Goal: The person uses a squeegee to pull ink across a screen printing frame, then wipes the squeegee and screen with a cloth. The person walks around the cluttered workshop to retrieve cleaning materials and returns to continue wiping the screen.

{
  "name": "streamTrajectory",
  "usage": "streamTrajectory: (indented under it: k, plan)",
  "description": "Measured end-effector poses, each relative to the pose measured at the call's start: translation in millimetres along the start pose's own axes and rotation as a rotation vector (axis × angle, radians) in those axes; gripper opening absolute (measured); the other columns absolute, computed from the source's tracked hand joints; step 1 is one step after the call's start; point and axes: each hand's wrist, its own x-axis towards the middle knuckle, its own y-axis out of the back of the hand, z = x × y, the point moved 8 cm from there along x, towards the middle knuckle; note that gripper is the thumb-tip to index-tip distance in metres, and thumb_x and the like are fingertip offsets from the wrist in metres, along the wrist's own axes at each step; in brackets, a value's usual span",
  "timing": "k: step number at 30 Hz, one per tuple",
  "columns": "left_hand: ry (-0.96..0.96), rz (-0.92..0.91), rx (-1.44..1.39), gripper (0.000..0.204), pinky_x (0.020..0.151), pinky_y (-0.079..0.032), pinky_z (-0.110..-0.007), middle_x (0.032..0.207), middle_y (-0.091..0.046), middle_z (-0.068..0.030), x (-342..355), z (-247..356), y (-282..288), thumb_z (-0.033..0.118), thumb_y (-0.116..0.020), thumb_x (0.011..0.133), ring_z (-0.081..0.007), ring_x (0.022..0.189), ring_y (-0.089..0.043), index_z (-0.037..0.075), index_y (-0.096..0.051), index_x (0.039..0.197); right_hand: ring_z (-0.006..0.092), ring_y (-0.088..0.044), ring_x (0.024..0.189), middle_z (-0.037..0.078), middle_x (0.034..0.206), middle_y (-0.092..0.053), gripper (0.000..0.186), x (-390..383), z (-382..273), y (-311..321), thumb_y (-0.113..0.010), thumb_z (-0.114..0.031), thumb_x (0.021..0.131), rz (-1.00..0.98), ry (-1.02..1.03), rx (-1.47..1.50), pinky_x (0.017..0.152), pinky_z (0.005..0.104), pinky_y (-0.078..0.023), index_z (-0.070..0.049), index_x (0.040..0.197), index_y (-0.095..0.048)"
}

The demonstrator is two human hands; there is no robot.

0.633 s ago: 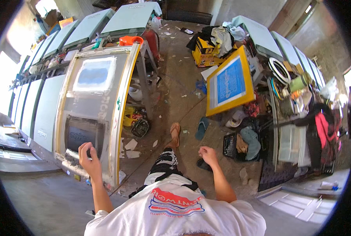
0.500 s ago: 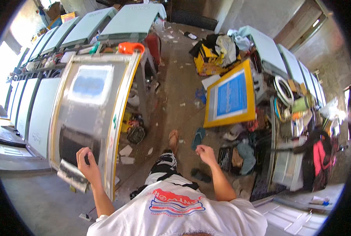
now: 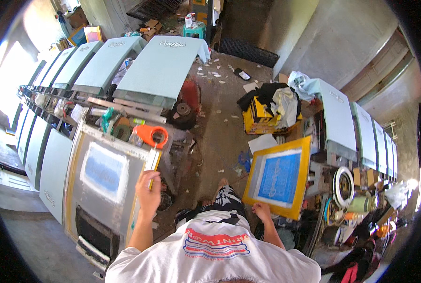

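On the left a large screen-printing frame (image 3: pixel 139 153) lies tilted, with a pale-bordered blue stencil panel (image 3: pixel 105 170) in its mesh and a dark patch of ink (image 3: pixel 96 231) low down. My left hand (image 3: pixel 148 186) is closed round its right-hand rail. A squeegee-like bar (image 3: pixel 92 250) rests across its near end. My right hand (image 3: pixel 262 211) is curled beside the near edge of a yellow-framed screen (image 3: pixel 304 174) with a blue stencil. Whether it touches that frame or holds anything small, I cannot tell. An orange tape dispenser (image 3: pixel 147 135) sits at the left screen's far corner.
Pale blue-green fabric pieces (image 3: pixel 161 63) lie over boards in rows along both sides. A yellow crate (image 3: pixel 262 120) heaped with cloth stands beyond the yellow screen. Scraps litter the aisle floor (image 3: pixel 215 108). A white ring (image 3: pixel 343 187) and clutter line the right side.
My view has shifted forward along the aisle. My left hand has gone from above the ink patch up to the screen's right rail and closed on it. My right hand has come near the yellow screen.
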Motion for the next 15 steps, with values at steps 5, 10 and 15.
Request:
streamTrajectory:
  k: [5,10,15]
  plan:
    - [-0.150,-0.207,0.056,0.018,0.085,-0.052,-0.043,0.108,-0.067,-0.0160,92.7,21.7,-147.6,0.001,-0.066,0.089,-0.0363,0.098,-0.066,0.001,-0.067,0.108,0.0189,-0.072,0.073,0.010,0.084,-0.075,0.019,143.3,-65.1,40.6,-0.065,-0.015,0.091,-0.058,0.188,-0.127,0.066,0.0338,-0.057,0.001,0.097,-0.074]
    - [-0.084,-0.456,0.223,0.030,0.088,-0.050,-0.045,0.111,-0.066,-0.0157,215.9,21.0,-259.5,0.007,-0.066,0.091,-0.0376,0.099,-0.065,0.003,-0.063,0.121,0.0204,-0.075,0.077,0.011,0.085,-0.075,0.022,306.2,-187.7,115.2,-0.064,-0.017,0.094,-0.069,0.160,-0.106,0.067,0.0348,-0.058,0.001,0.100,-0.074]
    - [-0.084,-0.477,0.311,0.032,0.090,-0.050,-0.048,0.111,-0.065,-0.0168,339.7,29.9,-328.1,0.010,-0.066,0.093,-0.0384,0.101,-0.064,0.003,-0.062,0.124,0.0359,-0.073,0.100,0.021,0.101,-0.076,0.032,454.7,-349.2,200.9,-0.063,-0.032,0.094,0.014,0.287,-0.136,0.087,0.0453,-0.055,-0.007,0.108,-0.077]
